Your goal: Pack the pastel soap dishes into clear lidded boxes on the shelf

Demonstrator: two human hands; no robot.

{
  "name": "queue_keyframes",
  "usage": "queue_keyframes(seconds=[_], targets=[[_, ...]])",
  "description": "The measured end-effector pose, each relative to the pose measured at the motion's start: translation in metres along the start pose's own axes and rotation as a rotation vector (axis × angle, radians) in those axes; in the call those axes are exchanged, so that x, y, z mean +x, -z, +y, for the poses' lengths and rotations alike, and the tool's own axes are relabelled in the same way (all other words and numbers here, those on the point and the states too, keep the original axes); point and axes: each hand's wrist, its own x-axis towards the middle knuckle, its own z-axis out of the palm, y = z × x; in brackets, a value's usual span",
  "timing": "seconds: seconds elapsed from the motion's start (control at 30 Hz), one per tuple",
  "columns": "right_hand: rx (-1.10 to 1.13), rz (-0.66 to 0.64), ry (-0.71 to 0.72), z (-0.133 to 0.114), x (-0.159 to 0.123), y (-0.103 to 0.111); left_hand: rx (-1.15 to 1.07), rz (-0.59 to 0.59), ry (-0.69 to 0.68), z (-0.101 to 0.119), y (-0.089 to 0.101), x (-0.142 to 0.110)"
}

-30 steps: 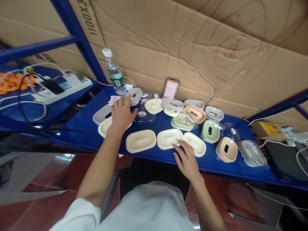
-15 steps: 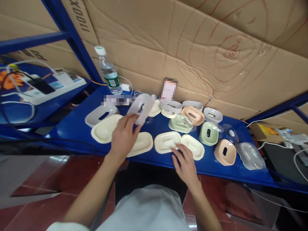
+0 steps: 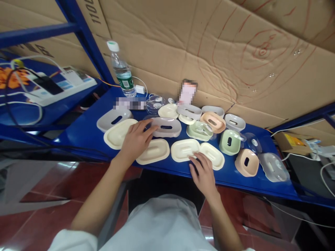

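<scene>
My left hand [image 3: 136, 140] is closed on the left end of a grey slotted oval dish [image 3: 174, 130], which lies flat on the blue table [image 3: 78, 139]. Below that hand is a cream oval tray [image 3: 158, 151], and another cream tray [image 3: 116, 136] is to its left. My right hand [image 3: 204, 174] lies with fingers apart, its fingertips touching the near edges of two more cream trays, one on the left [image 3: 181, 150] and one on the right [image 3: 216, 157]. Neither of these trays is lifted.
Behind stand a water bottle [image 3: 125, 78] and a phone [image 3: 187, 91] against cardboard [image 3: 162, 42]. Toward the right are a green slotted cup [image 3: 230, 148], a peach cup [image 3: 247, 169] and a clear-covered grey dish [image 3: 274, 169]. A power strip [image 3: 75, 92] lies at left.
The grey slotted dish was held tilted up by my left hand; it has been lowered flat onto the table. My right hand stays at the cream trays. The view has shifted slightly.
</scene>
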Motion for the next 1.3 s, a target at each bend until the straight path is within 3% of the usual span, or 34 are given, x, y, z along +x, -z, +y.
queue_keyframes(seconds=[0.33,0.63,0.93,1.3], targets=[[0.011,0.008,-0.002,0.002,0.000,-0.002,0.119,0.048,0.210,-0.036,0.023,0.006],[0.004,-0.001,0.003,0.002,0.000,-0.001,0.113,0.088,0.322,-0.028,0.018,0.006],[0.002,0.006,0.003,0.001,0.000,-0.001,0.099,0.060,0.225,-0.029,0.004,0.009],[0.017,0.003,-0.009,0.001,0.001,-0.001,0.102,0.093,0.210,-0.021,0.008,-0.006]])
